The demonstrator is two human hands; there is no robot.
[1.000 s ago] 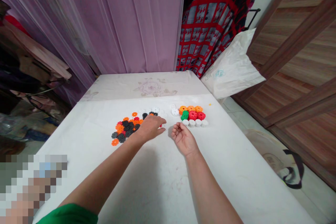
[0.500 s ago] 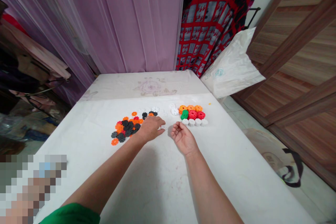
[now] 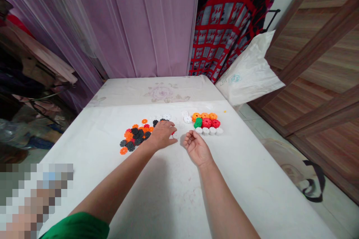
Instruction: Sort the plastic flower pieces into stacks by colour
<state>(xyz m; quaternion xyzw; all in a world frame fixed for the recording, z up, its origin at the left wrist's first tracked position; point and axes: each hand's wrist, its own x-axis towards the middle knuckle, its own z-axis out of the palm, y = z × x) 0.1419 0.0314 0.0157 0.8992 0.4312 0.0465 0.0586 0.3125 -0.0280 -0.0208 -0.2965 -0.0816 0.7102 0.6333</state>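
Note:
My left hand (image 3: 162, 135) lies palm down on the white table (image 3: 174, 186), its fingers over the right edge of a loose pile of orange, black and red plastic discs (image 3: 136, 136). I cannot see whether a piece is under the fingers. My right hand (image 3: 195, 146) rests beside it, palm up with fingers loosely curled and nothing visible in it. Just beyond the right hand stands a tidy group of stacked discs (image 3: 206, 123): orange at the back, green and red in the middle, white in front. A few white discs (image 3: 185, 118) lie between the pile and the stacks.
A purple curtain (image 3: 134, 22) hangs behind the table. A red and black patterned cloth (image 3: 224, 33) and a white plastic bag (image 3: 248, 73) are at the back right. A wooden door (image 3: 322, 63) stands to the right, clutter to the left.
Both hands have stayed almost where they were. The left fingers shifted slightly on the edge of the loose pile; the view tilted a little.

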